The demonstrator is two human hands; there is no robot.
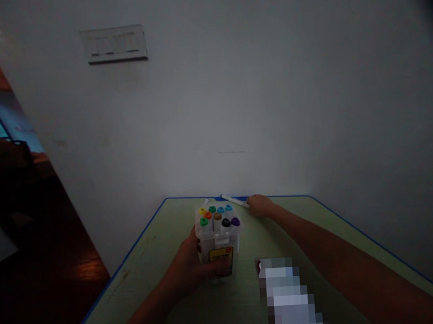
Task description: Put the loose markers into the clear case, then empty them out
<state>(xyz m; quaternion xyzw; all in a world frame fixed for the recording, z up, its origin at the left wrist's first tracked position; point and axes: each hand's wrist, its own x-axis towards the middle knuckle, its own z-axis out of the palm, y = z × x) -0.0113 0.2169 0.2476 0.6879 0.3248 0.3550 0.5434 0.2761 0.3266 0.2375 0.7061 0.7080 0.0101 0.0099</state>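
Pale-green tabletop (158, 236), blue-edged. Nearest: pixelated object (290, 294), right of centre, unreadable. Left hand (191, 263) clamped round clear box (211, 242) of capped markers (217, 217), upright, about mid-tabletop. Farther: right hand (260, 206) pinched on one end of white marker (234, 200) at far edge, beyond box. Last: grey-white wall (271, 90), switch panel (116, 44) high at left.

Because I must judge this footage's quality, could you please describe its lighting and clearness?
All in the head view: dim light, with the wall grey and darkening into the top-right corner; the table darker toward the camera; small print on the marker box unreadable; a pixelated patch hiding detail below.
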